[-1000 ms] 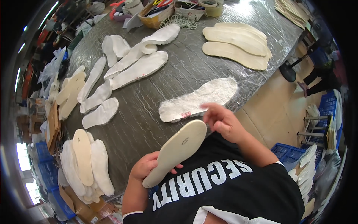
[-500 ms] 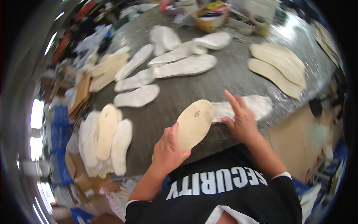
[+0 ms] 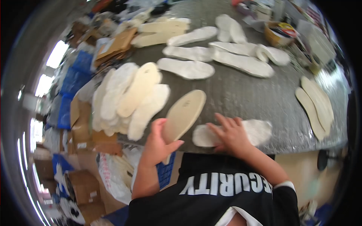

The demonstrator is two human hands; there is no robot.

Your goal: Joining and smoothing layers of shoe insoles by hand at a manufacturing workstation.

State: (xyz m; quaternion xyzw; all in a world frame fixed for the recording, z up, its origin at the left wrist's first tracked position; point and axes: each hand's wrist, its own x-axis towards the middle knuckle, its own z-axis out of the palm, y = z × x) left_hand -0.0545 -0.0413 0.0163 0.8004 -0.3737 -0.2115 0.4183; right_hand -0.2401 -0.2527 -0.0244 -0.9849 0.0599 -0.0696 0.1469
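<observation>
In the head view, the left hand (image 3: 156, 145), left of centre in the lower half of the frame, has its fingers closed on a marked beige insole (image 3: 185, 113), raised at a tilt near the edge of the desk (image 3: 241, 94). The right hand (image 3: 232, 137), right of centre, lies over a fluffy white insole (image 3: 260, 132) on the desk, fingers spread and not wrapped around it. The two insoles are apart. At centre left, the insole pile (image 3: 130, 98) looks already gathered; the loose white insoles (image 3: 184, 69) at upper centre and the beige pair (image 3: 311, 113) at right seem not yet dealt with. How many are finished cannot be told.
</observation>
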